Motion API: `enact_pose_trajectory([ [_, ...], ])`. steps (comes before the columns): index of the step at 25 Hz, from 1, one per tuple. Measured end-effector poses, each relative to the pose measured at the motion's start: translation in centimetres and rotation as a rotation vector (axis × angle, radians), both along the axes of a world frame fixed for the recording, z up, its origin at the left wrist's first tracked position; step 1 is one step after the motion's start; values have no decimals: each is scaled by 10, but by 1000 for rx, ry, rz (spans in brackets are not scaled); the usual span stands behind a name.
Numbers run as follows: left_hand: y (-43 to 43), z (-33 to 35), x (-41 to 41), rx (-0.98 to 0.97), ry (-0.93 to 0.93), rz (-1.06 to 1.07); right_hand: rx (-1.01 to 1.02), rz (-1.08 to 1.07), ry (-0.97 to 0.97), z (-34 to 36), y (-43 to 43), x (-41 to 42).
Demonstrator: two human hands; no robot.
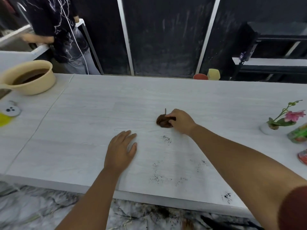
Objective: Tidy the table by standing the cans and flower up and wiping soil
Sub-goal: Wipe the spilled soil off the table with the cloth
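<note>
My right hand (pixel 181 121) is closed on a crumpled brown cloth (pixel 162 121) that rests on the white table (pixel 83 130) near its middle. My left hand (pixel 122 149) lies flat on the table, palm down, fingers apart, holding nothing. Dark soil specks (pixel 167 139) are scattered in front of the cloth, with more soil (pixel 157 177) toward the near edge and a soil patch (pixel 226 196) at the near right. A pink flower in a small white pot (pixel 272 125) stands upright at the right. Beside it are a green can (pixel 298 135) and a red can (pixel 303 156), cut off by the frame.
A beige basin (pixel 29 78) of brown water sits at the far left. A round white item with dark dots (pixel 11 110) and something yellow (pixel 4 119) lie at the left edge. A person (pixel 58 30) stands beyond the table. Red and yellow cups (pixel 207 75) sit behind the far edge.
</note>
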State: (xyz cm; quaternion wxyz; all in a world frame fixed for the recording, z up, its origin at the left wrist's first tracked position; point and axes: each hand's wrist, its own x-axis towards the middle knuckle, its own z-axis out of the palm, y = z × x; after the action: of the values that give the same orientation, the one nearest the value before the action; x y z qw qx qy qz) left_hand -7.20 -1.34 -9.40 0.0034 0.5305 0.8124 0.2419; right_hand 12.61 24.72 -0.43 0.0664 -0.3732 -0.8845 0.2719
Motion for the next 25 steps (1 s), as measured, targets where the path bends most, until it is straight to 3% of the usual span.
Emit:
enact_pose_trajectory([
  [6, 1, -5, -1, 25, 7, 11, 98, 161, 73, -24, -74, 46],
  [11, 2, 0, 1, 27, 12, 5, 15, 244, 98, -34, -146, 93],
  [13, 1, 1, 2, 26, 11, 9, -82, 226, 146, -29, -146, 91],
  [18, 1, 5, 4, -3, -2, 14, 13, -20, 241, -9, -75, 25],
  [22, 1, 6, 5, -2, 3, 12, 81, 79, 58, -26, -86, 11],
  [25, 1, 5, 5, -10, 14, 17, 137, 126, 132, -39, -134, 41],
])
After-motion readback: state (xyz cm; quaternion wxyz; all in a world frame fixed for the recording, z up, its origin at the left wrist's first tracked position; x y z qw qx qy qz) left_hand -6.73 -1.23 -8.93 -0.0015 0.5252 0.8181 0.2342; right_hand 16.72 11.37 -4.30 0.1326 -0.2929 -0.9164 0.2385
